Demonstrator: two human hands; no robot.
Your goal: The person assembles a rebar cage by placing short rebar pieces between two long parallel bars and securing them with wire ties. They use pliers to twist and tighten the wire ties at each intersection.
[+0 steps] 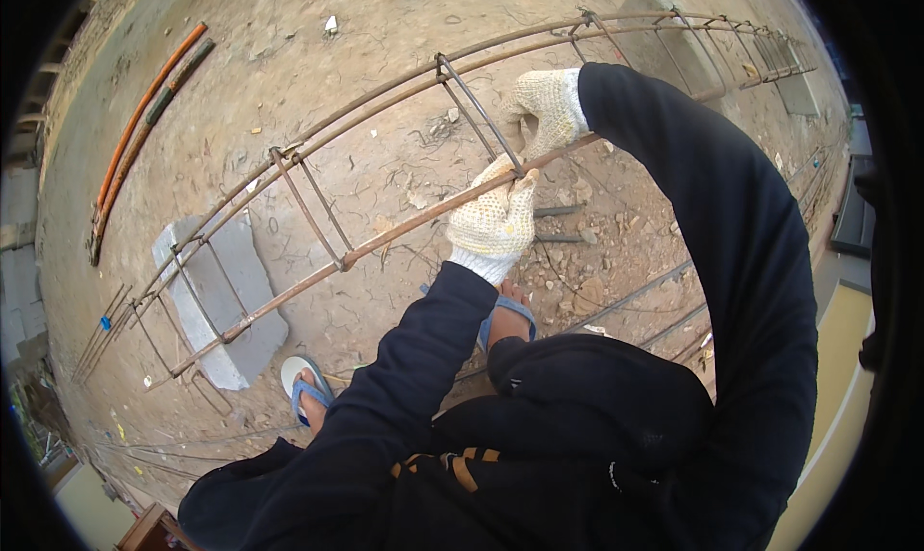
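Observation:
A long reinforcing-bar cage [395,233] of rusty bars and square stirrups runs from lower left to upper right in front of me. My left hand [491,222], in a cream knitted glove, is closed around the near bar at the corner of a stirrup [472,103]. Just beyond it, my right hand [547,110], gloved alike, is curled beside the same stirrup with its fingers bent inward. Whatever lies in those fingers is hidden. My right arm arches over the cage's right part.
A grey concrete block [265,322] lies under the cage's left end, another slab [664,36] under its right part. Orange and dark rods [144,132] lie at far left. Wire scraps and rubble litter the dirt. Loose bars [640,291] lie near my sandalled feet [313,397].

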